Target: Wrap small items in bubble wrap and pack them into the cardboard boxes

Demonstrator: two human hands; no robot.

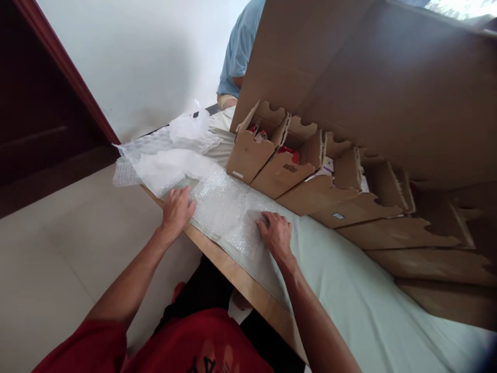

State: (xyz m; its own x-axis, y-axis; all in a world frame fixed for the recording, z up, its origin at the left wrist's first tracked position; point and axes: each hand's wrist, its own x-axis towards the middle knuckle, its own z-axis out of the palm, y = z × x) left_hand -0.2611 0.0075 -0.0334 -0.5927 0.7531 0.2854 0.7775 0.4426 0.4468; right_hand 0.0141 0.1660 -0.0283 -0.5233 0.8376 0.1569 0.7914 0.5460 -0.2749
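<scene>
A flat sheet of bubble wrap (pixel 227 207) lies on the cloth-covered table between my two hands. My left hand (pixel 178 210) rests at its left side near the table's front edge, fingers apart and thumb by the sheet's border. At the right side, my right hand (pixel 276 233) has its thumb and forefinger close together on the wrap's edge, the other fingers curled. More crumpled bubble wrap (pixel 166 163) is heaped beyond my left hand, partly over the table's end.
Several open cardboard bins (pixel 252 155) stand in a row along the table, some holding red and white items. A tall cardboard panel (pixel 349 72) rises behind them. A person in a blue shirt (pixel 243 46) is beyond it. The pale green cloth (pixel 330 269) covers the table; a wooden edge (pixel 240 280) runs in front.
</scene>
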